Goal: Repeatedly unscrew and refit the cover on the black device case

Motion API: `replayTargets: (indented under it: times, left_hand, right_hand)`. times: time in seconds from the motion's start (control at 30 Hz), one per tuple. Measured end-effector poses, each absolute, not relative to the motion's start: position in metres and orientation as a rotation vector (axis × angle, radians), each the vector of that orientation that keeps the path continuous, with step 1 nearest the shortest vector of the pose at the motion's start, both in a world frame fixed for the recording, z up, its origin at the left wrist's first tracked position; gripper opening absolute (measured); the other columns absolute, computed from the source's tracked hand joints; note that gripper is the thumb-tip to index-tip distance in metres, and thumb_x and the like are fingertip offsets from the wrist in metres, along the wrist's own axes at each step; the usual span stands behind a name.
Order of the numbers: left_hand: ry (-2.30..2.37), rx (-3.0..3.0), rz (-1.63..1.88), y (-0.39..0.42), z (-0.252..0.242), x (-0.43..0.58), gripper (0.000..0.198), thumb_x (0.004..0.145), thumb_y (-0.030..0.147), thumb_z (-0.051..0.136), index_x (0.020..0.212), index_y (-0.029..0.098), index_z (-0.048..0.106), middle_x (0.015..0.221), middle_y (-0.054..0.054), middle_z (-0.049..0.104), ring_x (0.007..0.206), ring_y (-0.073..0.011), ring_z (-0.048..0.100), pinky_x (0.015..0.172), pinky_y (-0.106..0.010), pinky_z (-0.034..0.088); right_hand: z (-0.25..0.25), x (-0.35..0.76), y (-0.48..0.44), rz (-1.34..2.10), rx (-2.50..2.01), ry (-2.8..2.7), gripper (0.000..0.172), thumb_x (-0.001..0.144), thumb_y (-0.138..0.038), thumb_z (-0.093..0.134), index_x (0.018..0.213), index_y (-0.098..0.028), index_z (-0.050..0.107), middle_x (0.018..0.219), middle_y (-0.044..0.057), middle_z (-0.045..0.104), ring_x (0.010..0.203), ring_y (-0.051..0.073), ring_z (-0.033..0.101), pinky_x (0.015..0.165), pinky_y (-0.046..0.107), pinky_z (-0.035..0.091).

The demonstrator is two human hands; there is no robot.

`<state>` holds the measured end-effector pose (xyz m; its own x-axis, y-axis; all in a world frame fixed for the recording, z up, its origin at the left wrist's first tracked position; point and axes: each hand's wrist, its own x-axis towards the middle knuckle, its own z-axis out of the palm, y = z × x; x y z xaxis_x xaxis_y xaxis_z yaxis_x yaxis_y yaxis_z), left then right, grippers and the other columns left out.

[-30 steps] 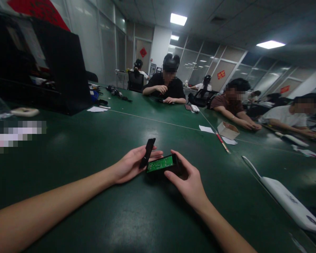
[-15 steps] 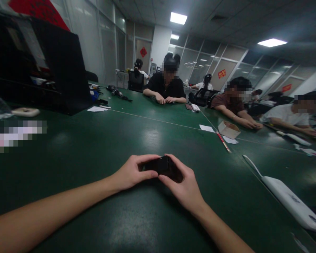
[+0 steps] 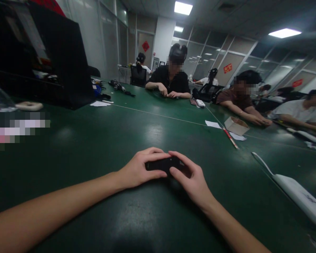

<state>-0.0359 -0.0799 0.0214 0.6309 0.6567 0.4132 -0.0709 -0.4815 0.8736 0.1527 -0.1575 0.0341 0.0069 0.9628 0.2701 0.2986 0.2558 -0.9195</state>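
Left hand (image 3: 139,170) and right hand (image 3: 193,181) both grip the case (image 3: 163,164) ends tight, probably steadying it on the tabletop (image 3: 94,158).

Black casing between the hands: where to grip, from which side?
Take the black casing by its short ends, one from each side: it is slim, long axis crosswise over the green table. The left hand and right hand pinch it that way.

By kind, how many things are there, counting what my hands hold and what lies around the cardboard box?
Black device, held in left hand and right hand: 1
Cardboard box: 1
Red pen: 1
White paper sheets: 2
Total: 5
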Motion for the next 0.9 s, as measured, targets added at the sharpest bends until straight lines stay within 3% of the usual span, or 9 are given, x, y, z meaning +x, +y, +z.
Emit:
replayTargets:
  times: [0.13, 0.23, 0.33, 0.47, 0.63, 0.8, 0.9]
  left_hand:
    - [0.486, 1.74, 0.961, -0.08, 0.021, -0.035, 0.054, 0.071, 0.03, 0.079, 0.123, 0.027, 0.066, 0.122, -0.009, 0.063, 0.116, -0.0309, 0.055, 0.106, -0.043, 0.037]
    - [0.504, 1.424, 0.939, -0.076, 0.015, -0.033, 0.052, 0.081, 0.038, 0.07, 0.13, 0.024, 0.06, 0.121, -0.011, 0.064, 0.112, -0.0295, 0.059, 0.099, -0.041, 0.045]
    - [0.457, 1.21, 0.804, -0.072, 0.009, -0.031, 0.043, 0.089, 0.045, 0.059, 0.123, 0.019, 0.063, 0.117, -0.013, 0.065, 0.109, -0.0294, 0.06, 0.091, -0.042, 0.051]
    - [0.423, 1.189, 0.763, -0.071, 0.007, -0.032, 0.041, 0.089, 0.048, 0.058, 0.115, 0.018, 0.066, 0.113, -0.012, 0.065, 0.104, -0.0295, 0.062, 0.085, -0.044, 0.055]
    - [0.504, 1.219, 0.839, -0.07, 0.007, -0.036, 0.036, 0.087, 0.047, 0.059, 0.106, 0.018, 0.07, 0.101, -0.009, 0.065, 0.096, -0.0267, 0.061, 0.074, -0.037, 0.057]
    - [0.597, 1.31, 0.892, -0.072, 0.009, -0.037, 0.039, 0.088, 0.052, 0.056, 0.101, 0.018, 0.071, 0.091, -0.006, 0.064, 0.082, -0.0216, 0.061, 0.066, -0.029, 0.053]
    - [0.666, 1.443, 0.968, -0.074, 0.012, -0.037, 0.043, 0.091, 0.052, 0.05, 0.099, 0.016, 0.07, 0.091, -0.006, 0.065, 0.084, -0.0199, 0.059, 0.073, -0.028, 0.05]
  right_hand:
    - [0.032, 0.155, -0.156, 0.825, -1.252, -1.424, 0.034, 0.085, -0.035, 0.065, 0.118, -0.024, 0.066, 0.117, 0.006, 0.069, 0.108, 0.024, 0.064, 0.095, 0.04, 0.051]
    - [0.027, 0.159, -0.155, 0.816, -1.22, -1.382, 0.027, 0.087, -0.035, 0.064, 0.112, -0.025, 0.068, 0.116, 0.006, 0.069, 0.104, 0.024, 0.065, 0.091, 0.038, 0.052]
    - [0.025, 0.163, -0.154, 0.732, -1.2, -1.393, 0.024, 0.087, -0.034, 0.064, 0.11, -0.026, 0.068, 0.118, 0.005, 0.067, 0.109, 0.025, 0.063, 0.093, 0.038, 0.05]
    - [0.026, 0.162, -0.155, 0.686, -1.198, -1.41, 0.024, 0.087, -0.032, 0.063, 0.11, -0.025, 0.068, 0.119, 0.006, 0.067, 0.112, 0.025, 0.061, 0.096, 0.039, 0.049]
    - [0.03, 0.153, -0.159, 0.764, -1.22, -1.458, 0.03, 0.086, -0.035, 0.063, 0.114, -0.024, 0.067, 0.125, 0.006, 0.065, 0.12, 0.025, 0.057, 0.103, 0.04, 0.045]
    - [0.029, 0.148, -0.163, 1.01, -1.272, -1.351, 0.04, 0.083, -0.042, 0.068, 0.118, -0.022, 0.065, 0.114, 0.007, 0.068, 0.1, 0.025, 0.066, 0.086, 0.041, 0.058]
    - [0.03, 0.146, -0.165, 1.171, -1.239, -1.207, 0.046, 0.079, -0.043, 0.072, 0.119, -0.021, 0.064, 0.114, 0.008, 0.067, 0.096, 0.024, 0.068, 0.081, 0.04, 0.06]
